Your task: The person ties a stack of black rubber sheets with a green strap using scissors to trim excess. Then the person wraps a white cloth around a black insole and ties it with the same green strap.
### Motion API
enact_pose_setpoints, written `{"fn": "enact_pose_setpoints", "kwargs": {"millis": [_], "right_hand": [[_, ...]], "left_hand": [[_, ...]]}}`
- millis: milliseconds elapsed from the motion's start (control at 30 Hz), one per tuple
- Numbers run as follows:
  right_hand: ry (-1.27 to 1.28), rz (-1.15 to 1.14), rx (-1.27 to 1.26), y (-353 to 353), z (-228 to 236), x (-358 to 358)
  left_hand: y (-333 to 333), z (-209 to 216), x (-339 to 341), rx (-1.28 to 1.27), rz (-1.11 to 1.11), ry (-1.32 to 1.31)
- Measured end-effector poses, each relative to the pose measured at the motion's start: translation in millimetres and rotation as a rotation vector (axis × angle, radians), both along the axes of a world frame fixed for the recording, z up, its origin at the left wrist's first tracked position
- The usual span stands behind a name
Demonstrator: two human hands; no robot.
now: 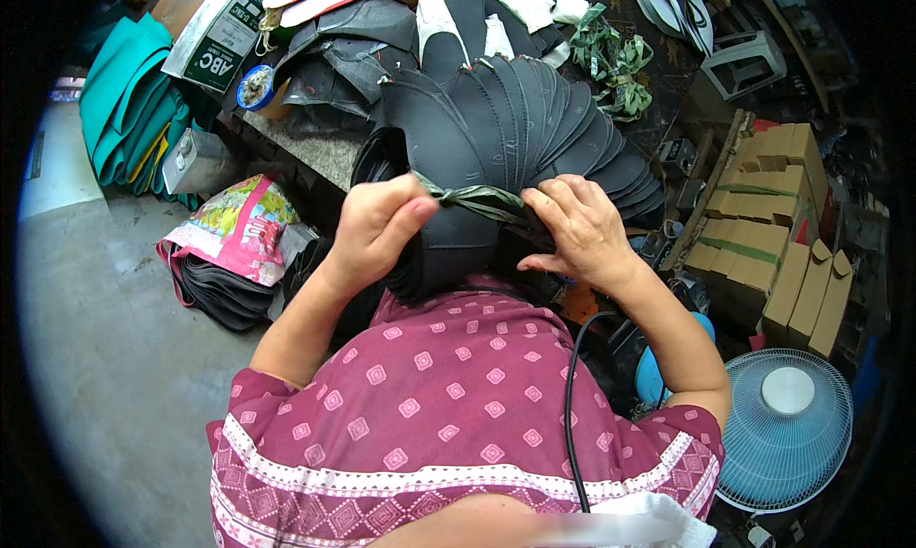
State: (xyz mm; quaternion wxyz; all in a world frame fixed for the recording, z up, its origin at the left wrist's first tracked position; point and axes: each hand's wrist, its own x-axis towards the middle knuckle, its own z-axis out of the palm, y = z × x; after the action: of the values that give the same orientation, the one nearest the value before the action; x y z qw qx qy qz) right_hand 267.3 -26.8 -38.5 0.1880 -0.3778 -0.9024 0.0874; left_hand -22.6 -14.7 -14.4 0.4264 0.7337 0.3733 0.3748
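A thick stack of black stitched pieces [520,109], shaped like shoe uppers, fans out to the far right in front of me. A green plastic strip [482,201] crosses the near part of the stack, with a twist or knot close to my left hand [380,228]. That hand is closed in a fist on the strip's left end. My right hand [580,226] has its fingers bent over the strip's other end, at the stack's right edge, with the thumb held apart below. The stack's underside is hidden.
Left of me, a pink patterned bag [234,233] lies over more black pieces on the floor. Green folded cloth [134,109], a metal tin [198,162] and a carton [218,38] stand behind. Cardboard boxes [754,233] and a fan [787,434] are at right; loose green strips [615,71] lie beyond.
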Motion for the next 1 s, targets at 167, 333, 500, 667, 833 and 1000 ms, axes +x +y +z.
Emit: {"fn": "enact_pose_setpoints", "kwargs": {"millis": [167, 333, 500, 667, 833, 1000], "right_hand": [[-0.054, -0.072, 0.113, 1, -24, 9], [0.144, -0.149, 0.232, 5, -14, 7], [0.355, -0.105, 0.403, 16, 42, 66], [0.560, -0.678, -0.209, 98, 30, 186], [0.222, -0.514, 0.008, 176, -105, 177], [0.075, -0.492, -0.341, 166, -142, 90]], "left_hand": [[12, 23, 29, -0.210, -0.038, -0.318], [11, 58, 40, -0.210, -0.104, -0.474], [14, 90, 16, -0.134, 0.011, -0.702], [19, 117, -30, -0.032, -0.087, -0.944], [16, 148, -62, 0.165, -0.098, -0.890], [16, 160, -65, 0.298, 0.126, -0.823]]}}
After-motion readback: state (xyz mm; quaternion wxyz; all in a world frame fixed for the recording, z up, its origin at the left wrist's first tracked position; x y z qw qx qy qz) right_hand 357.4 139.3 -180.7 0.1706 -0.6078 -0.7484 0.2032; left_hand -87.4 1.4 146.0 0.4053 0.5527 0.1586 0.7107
